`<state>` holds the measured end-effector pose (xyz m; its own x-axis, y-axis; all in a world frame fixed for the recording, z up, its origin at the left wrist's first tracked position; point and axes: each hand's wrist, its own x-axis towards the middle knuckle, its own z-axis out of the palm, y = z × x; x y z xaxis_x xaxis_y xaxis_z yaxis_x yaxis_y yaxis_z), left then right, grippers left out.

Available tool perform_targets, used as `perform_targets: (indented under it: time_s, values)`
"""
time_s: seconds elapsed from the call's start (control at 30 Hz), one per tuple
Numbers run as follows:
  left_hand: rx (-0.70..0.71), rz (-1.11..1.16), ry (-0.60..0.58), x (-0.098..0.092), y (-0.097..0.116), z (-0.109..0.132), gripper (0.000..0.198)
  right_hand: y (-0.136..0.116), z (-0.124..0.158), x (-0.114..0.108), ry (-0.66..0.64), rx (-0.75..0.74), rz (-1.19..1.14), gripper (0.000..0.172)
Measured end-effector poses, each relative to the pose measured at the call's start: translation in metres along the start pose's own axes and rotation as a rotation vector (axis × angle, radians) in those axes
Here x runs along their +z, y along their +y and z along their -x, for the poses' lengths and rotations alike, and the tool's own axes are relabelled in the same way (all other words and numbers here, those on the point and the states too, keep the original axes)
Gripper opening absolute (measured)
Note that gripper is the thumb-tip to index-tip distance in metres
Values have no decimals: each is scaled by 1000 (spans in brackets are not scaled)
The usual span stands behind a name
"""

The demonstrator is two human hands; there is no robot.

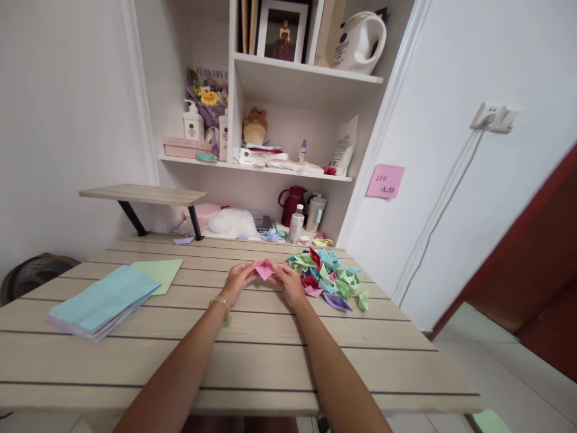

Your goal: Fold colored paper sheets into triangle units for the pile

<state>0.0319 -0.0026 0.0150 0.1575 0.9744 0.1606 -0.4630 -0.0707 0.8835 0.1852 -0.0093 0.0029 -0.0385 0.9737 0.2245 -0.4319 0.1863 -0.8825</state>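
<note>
A small pink folded paper piece rests on the wooden slat table, pinched from both sides. My left hand grips its left edge with closed fingers; a bead bracelet sits on that wrist. My right hand holds its right edge, fingers also closed. Just to the right of my right hand lies a heap of folded paper pieces in green, blue, red, pink and purple.
A stack of flat coloured paper sheets lies at the table's left, a green sheet beside it. A small raised shelf stands at the back left. Shelving behind holds bottles, a red jug and boxes. A white wall with a pink note is to the right.
</note>
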Motion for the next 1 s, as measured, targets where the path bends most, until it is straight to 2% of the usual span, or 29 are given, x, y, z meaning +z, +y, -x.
perform_targets:
  time_s: [0.2, 0.43, 0.57, 1.0]
  values:
    - [-15, -61, 27, -1, -2, 0, 30, 3, -1, -1, -17, 32, 39, 34]
    - [-18, -114, -24, -6, -7, -3, 39, 9, -3, -6, 19, -8, 136, 32]
    - [-10, -138, -3, -7, -8, -4, 44, 11, -4, -8, 12, -50, 216, 34]
    - [34, -272, 84, -8, -9, -4, 38, 12, -1, -4, -22, -69, 343, 37]
